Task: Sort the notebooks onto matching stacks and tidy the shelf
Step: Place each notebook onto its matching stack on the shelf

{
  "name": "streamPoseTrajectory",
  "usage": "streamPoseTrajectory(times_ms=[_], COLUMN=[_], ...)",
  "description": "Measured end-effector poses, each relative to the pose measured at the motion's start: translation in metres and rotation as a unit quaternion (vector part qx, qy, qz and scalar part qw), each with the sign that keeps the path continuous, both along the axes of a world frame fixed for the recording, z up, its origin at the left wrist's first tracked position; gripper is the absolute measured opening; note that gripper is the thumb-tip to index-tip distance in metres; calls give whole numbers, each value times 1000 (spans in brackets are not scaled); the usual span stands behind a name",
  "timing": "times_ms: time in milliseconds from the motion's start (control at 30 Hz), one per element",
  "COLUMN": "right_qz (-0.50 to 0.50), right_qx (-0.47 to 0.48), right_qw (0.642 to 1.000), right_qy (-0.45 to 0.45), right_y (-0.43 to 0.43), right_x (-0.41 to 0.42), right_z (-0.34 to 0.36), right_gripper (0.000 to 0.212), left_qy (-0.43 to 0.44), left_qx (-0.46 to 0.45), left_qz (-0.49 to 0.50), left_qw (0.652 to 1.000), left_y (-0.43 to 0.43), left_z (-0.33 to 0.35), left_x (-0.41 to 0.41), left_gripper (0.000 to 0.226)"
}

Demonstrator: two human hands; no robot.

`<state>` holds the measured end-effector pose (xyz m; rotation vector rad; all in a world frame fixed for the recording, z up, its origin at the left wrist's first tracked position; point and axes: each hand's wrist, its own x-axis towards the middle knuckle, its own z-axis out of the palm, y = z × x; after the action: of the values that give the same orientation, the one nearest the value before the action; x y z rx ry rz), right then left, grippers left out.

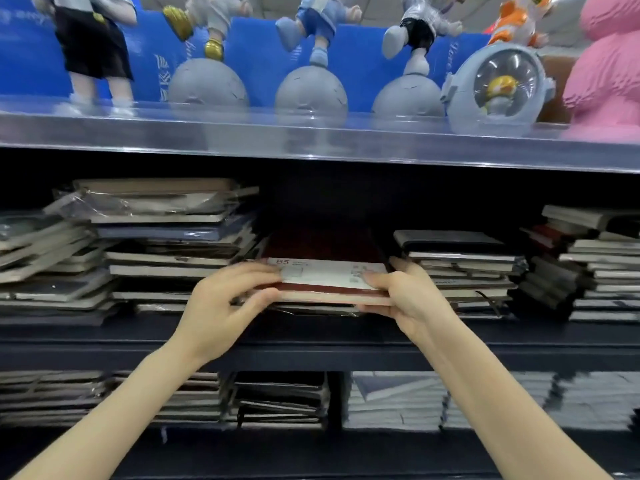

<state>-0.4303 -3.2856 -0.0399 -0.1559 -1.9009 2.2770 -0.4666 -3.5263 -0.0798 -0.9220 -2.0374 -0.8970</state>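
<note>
A short stack of dark red notebooks (325, 289) with a white B5 band sits in the middle of the dark shelf (311, 344). My left hand (221, 306) grips its left front corner, fingers curled over the top. My right hand (405, 296) grips its right front corner, thumb on the band and fingers under the stack. A tall, untidy stack of notebooks (173, 244) stands just left of it. A lower stack of black notebooks (457, 265) stands just right.
More leaning stacks fill the far left (45, 268) and far right (588, 265) of the shelf. Above, a clear-fronted shelf (311, 140) holds several toy figures (311, 64). Below, the lower shelf holds further notebook stacks (280, 400).
</note>
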Motion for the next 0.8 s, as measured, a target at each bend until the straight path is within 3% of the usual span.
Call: streamPoseTrajectory(times_ms=[100, 167, 267, 467, 600, 733, 800], right_qz=[16, 13, 15, -29, -53, -82, -92], right_qx=[38, 65, 98, 34, 16, 24, 29], right_qw=[998, 994, 984, 987, 987, 984, 983], right_qy=[43, 82, 148, 155, 148, 154, 157], right_y=[4, 4, 0, -7, -10, -15, -16], right_x=[24, 42, 65, 100, 123, 145, 154], right_z=[-16, -28, -38, -39, -42, -43, -43], right_gripper=[59, 67, 54, 39, 40, 39, 37], left_qy=[-177, -290, -384, -404, -411, -454, -461], left_qx=[133, 155, 207, 291, 322, 345, 335], left_qz=[-1, 32, 22, -77, -134, -225, -247], left_qw=[975, 944, 900, 864, 843, 790, 784], left_y=[1, 5, 11, 19, 20, 28, 32], left_z=[6, 6, 0, 5, 10, 11, 12], left_x=[11, 12, 17, 47, 68, 86, 93], left_gripper=[34, 48, 66, 55, 62, 61, 55])
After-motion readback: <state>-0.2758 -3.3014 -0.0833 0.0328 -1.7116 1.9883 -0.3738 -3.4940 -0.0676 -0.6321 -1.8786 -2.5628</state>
